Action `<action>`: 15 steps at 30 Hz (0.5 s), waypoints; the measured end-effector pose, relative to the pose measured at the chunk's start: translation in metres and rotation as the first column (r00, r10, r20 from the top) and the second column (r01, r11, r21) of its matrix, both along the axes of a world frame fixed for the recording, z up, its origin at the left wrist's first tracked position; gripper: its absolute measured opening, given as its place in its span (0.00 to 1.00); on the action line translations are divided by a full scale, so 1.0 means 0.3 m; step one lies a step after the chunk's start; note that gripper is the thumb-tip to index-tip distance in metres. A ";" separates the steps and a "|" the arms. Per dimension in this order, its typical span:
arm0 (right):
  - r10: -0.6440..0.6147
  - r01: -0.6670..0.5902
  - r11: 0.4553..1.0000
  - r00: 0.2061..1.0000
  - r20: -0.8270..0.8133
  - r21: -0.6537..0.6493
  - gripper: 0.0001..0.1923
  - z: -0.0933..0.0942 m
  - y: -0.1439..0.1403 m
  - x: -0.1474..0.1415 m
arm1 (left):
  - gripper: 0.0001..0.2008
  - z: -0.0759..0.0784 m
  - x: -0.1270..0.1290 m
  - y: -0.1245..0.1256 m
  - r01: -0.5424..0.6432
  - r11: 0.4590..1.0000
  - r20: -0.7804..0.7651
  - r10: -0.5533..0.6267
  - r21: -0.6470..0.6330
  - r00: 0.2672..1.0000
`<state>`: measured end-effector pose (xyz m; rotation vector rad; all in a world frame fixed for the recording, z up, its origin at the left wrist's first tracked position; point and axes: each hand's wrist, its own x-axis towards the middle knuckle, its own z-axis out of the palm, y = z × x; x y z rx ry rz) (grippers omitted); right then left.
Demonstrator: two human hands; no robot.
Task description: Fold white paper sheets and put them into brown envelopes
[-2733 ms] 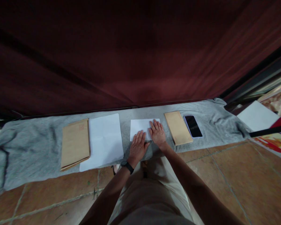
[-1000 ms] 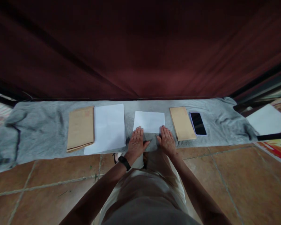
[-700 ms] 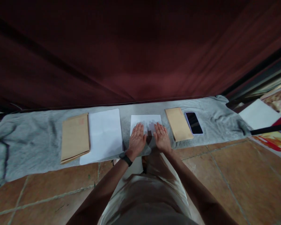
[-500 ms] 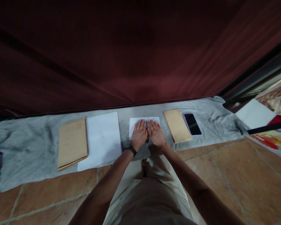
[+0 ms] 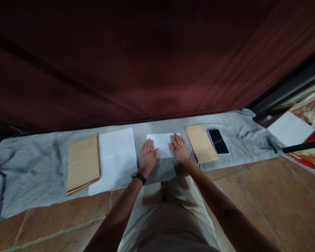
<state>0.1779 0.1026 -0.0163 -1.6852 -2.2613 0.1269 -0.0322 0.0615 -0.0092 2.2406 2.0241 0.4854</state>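
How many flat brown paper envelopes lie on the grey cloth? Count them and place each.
2. One flat brown paper envelope lies at the left, beside the large white sheet; the other lies right of the right hand, next to the black phone. More may be stacked beneath.

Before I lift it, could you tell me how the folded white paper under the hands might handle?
The folded white paper looks thin, so probably light and floppy. Lying flat on the grey cloth, it may drag rather than slide.

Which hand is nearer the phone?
Right. The right hand lies flat on the folded white paper, with one brown envelope between it and the phone. The left hand rests at the paper's opposite end, farther away.
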 end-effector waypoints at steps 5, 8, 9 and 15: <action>-0.012 0.011 1.000 1.000 -0.005 -0.013 0.26 0.029 0.055 -0.005 | 0.28 0.011 0.000 -0.060 -0.005 1.000 0.014 0.005 -0.016 1.000; 0.018 -0.016 0.997 0.999 0.028 -0.075 0.26 0.070 0.111 -0.015 | 0.27 0.015 0.011 -0.101 -0.015 1.000 0.040 0.015 0.003 0.999; 0.025 -0.021 0.995 0.999 0.042 -0.098 0.25 0.084 0.127 -0.018 | 0.27 0.016 0.014 -0.113 -0.027 1.000 0.046 0.026 0.012 0.999; 0.029 -0.003 0.977 0.993 0.118 -0.215 0.23 0.160 0.181 -0.030 | 0.26 0.014 0.015 -0.151 -0.063 0.997 0.059 0.061 0.042 0.996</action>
